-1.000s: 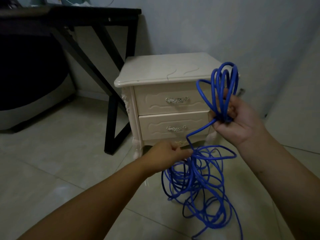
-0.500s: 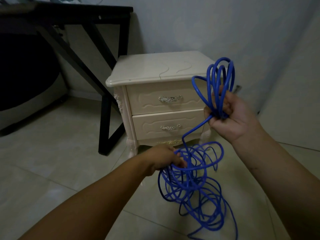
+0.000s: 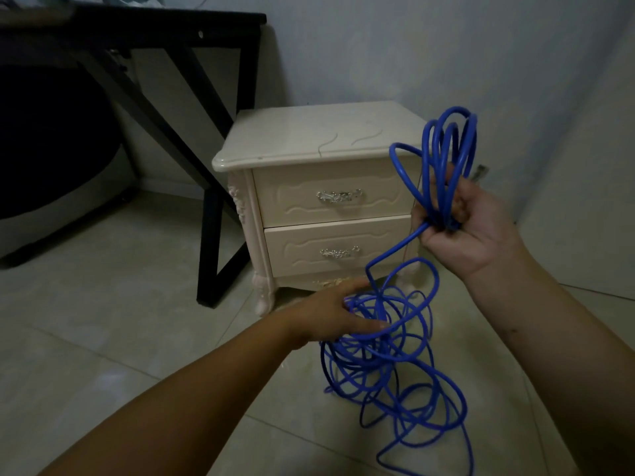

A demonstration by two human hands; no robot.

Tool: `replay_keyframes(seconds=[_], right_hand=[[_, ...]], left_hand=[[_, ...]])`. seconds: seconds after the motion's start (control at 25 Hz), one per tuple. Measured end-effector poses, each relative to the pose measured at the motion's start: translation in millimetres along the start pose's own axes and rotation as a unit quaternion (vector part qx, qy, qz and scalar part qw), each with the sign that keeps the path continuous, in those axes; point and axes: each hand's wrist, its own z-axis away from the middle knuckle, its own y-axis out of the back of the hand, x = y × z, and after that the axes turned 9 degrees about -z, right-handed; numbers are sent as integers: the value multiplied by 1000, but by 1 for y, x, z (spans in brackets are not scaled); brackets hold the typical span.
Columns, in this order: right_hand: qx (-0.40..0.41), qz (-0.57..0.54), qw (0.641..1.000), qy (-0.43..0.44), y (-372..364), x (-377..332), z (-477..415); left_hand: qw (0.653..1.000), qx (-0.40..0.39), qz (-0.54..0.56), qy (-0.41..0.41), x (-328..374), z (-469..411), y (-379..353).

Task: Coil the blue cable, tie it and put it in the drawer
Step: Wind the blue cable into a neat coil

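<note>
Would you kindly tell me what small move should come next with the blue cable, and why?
Probably the left hand should lift a strand from the tangle to the right hand as another loop: that hand grips only a few loops of the blue cable, while most lies tangled on the floor.

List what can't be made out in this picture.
Head view:
- The drawers: shut fronts hide the insides.
- The blue cable: lowest loop cut off by the bottom edge.
- The plug behind the right hand: blurred and small.
- The left hand: loops hide whether its fingers grip.
</note>
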Motion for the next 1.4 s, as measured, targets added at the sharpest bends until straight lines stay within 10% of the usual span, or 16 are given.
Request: replay_keyframes(seconds=[0.32,0.76,1.0,1.2,1.4], right_hand=[[-16,-5,1000,-13,-3,3,2],[-34,8,999,-8,-8,5,9],[-40,157,986,26,1,-4,-4],[20,480,863,160,23,1,-11],[11,712,656,250,24,16,6]], left_hand=[[991,115,-65,-35,0,-11,-14],[995,15,71,72,16,-10,-24],[962,251,103,-14,7,-10,2],[947,170,269,-46,14,5,29],[815,6,577,-58,19,18,42]])
